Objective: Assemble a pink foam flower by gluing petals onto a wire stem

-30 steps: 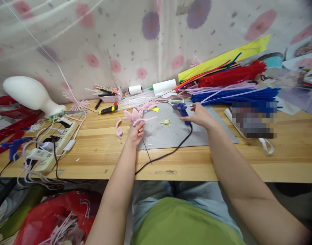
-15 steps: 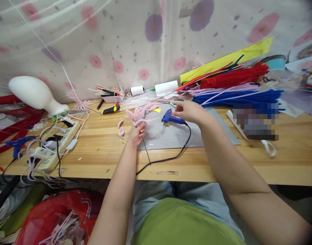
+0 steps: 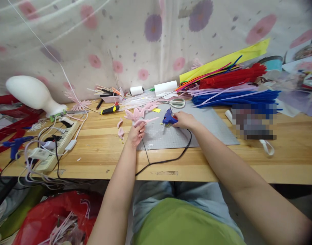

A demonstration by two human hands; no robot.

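My left hand (image 3: 136, 132) is closed round the thin dark stem of a pink pipe-cleaner flower (image 3: 137, 115), held upright at the left edge of a grey cutting mat (image 3: 212, 127). My right hand (image 3: 184, 120) grips a blue glue gun (image 3: 168, 117), whose nozzle points left and down at the mat, just right of the flower. The gun's black cord (image 3: 171, 158) loops over the wooden table's front edge. Two loose pink petals (image 3: 119, 127) lie left of my left hand.
Scissors (image 3: 175, 102), white thread spools (image 3: 165, 87) and bundles of red, blue and lilac pipe cleaners (image 3: 232, 86) lie along the back. A power strip (image 3: 55, 146) with tangled cables and a white lamp (image 3: 30, 93) stand at left. A red bag (image 3: 53, 217) sits below the table.
My right hand picked up the glue gun from the back of the mat and brought it left and down, close to the flower. My left hand stayed put.
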